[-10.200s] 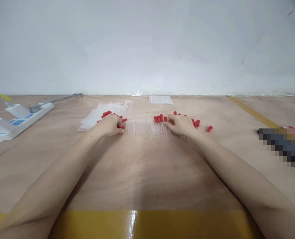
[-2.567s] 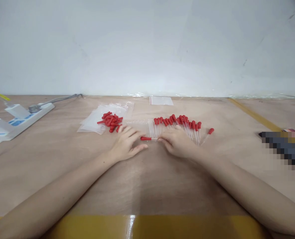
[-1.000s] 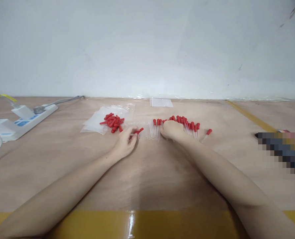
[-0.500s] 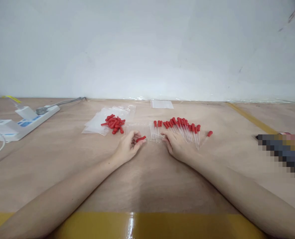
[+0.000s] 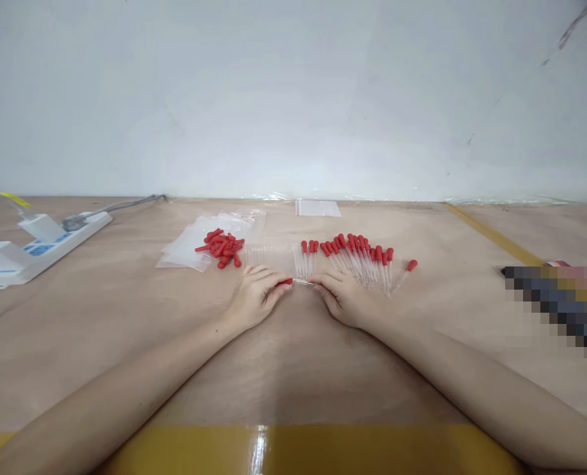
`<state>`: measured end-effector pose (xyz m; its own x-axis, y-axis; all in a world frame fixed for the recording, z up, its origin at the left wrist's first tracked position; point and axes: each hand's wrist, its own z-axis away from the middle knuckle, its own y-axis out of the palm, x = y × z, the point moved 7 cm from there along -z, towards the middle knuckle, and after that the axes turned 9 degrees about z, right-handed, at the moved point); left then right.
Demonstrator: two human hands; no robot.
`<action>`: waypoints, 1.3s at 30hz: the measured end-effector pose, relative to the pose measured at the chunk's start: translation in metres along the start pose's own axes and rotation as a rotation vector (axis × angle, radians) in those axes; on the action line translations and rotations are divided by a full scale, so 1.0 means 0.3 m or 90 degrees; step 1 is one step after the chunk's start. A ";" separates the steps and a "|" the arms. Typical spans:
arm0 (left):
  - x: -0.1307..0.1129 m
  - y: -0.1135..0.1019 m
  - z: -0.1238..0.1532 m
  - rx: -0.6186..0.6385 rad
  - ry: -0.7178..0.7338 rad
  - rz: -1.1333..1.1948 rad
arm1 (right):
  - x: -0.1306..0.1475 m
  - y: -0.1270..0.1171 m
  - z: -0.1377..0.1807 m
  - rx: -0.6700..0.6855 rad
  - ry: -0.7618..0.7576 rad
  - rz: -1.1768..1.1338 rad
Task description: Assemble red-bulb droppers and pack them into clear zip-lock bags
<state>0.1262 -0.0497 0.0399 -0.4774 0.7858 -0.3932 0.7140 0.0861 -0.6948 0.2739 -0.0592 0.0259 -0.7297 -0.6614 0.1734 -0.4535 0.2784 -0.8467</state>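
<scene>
My left hand [image 5: 260,295] is closed around a red rubber dropper bulb [image 5: 287,282], whose open end peeks out past the fingertips. Facing it, my right hand [image 5: 341,295] pinches a clear dropper tube [image 5: 303,282]. The tube lies level between the hands, and its left end meets the bulb; how far it goes in I cannot tell. Just beyond the hands lies a row of bare clear tubes [image 5: 268,254]. Droppers with red bulbs [image 5: 355,243] fan out beyond my right hand, and one dropper [image 5: 411,265] lies apart. Past my left hand is a heap of loose red bulbs [image 5: 220,246].
Clear plastic bags [image 5: 185,244] lie under and beside the heap. A small zip bag [image 5: 318,208] rests near the wall. On the left sits a power strip [image 5: 66,247] with plugs and cables. A dark, pixelated object [image 5: 555,307] is at the right.
My hands have come together: the bulb and the tube, apart before, now meet end to end. The left fingers have closed further over the bulb. The view has shifted slightly.
</scene>
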 end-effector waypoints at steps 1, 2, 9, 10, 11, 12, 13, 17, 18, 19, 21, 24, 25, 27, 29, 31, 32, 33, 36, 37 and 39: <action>0.002 0.001 0.003 -0.001 -0.003 0.025 | 0.003 -0.001 -0.001 0.000 -0.004 -0.003; 0.004 0.004 0.005 0.000 -0.007 0.054 | 0.005 -0.002 -0.003 0.000 -0.007 -0.006; -0.009 0.037 0.021 0.103 0.030 0.122 | 0.021 0.000 -0.002 0.037 -0.065 -0.012; -0.013 0.039 0.023 0.115 0.037 0.119 | 0.021 0.001 0.000 0.039 -0.069 0.000; -0.015 0.041 0.025 0.121 0.040 0.113 | 0.021 0.001 0.002 0.036 -0.071 0.015; -0.015 0.042 0.026 0.126 0.039 0.105 | 0.022 0.001 0.003 0.032 -0.074 0.034; -0.014 0.044 0.027 0.131 0.035 0.094 | 0.023 0.002 0.003 0.028 -0.076 0.054; 0.004 0.055 0.022 0.149 0.023 0.053 | 0.031 0.012 -0.007 0.030 -0.088 0.121; 0.010 0.057 0.019 0.150 0.024 0.046 | 0.032 0.014 -0.012 0.032 -0.089 0.127; 0.015 0.059 0.016 0.150 0.027 0.041 | 0.031 0.015 -0.017 0.032 -0.086 0.129; 0.024 0.062 0.008 0.149 0.036 0.036 | 0.029 0.016 -0.029 0.032 -0.077 0.120; 0.022 0.063 -0.002 0.142 0.063 0.032 | 0.027 0.021 -0.043 0.043 -0.069 0.096; 0.019 0.063 -0.004 0.140 0.071 0.031 | 0.027 0.024 -0.046 0.049 -0.069 0.087; 0.013 0.062 -0.007 0.136 0.080 0.032 | 0.028 0.027 -0.050 0.056 -0.066 0.072; 0.009 0.061 -0.007 0.132 0.082 0.033 | 0.030 0.026 -0.053 0.058 -0.059 0.057; 0.006 0.063 -0.006 0.131 0.086 0.032 | 0.032 0.026 -0.056 0.060 -0.052 0.041; 0.006 0.064 -0.005 0.133 0.089 0.031 | 0.033 0.027 -0.057 0.064 -0.049 0.031; 0.006 0.067 -0.003 0.136 0.090 0.031 | 0.035 0.028 -0.058 0.069 -0.047 0.020; 0.010 0.074 0.001 0.149 0.096 0.032 | 0.037 0.033 -0.061 0.086 -0.039 -0.016; 0.012 0.075 0.002 0.150 0.098 0.032 | 0.037 0.035 -0.062 0.093 -0.033 -0.028; 0.014 0.075 0.003 0.149 0.104 0.030 | 0.034 0.039 -0.063 0.115 -0.017 -0.051</action>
<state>0.1397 -0.0450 0.0219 -0.3448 0.8752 -0.3394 0.5865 -0.0814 -0.8058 0.2513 -0.0495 0.0273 -0.6802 -0.6952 0.2325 -0.4087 0.0964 -0.9075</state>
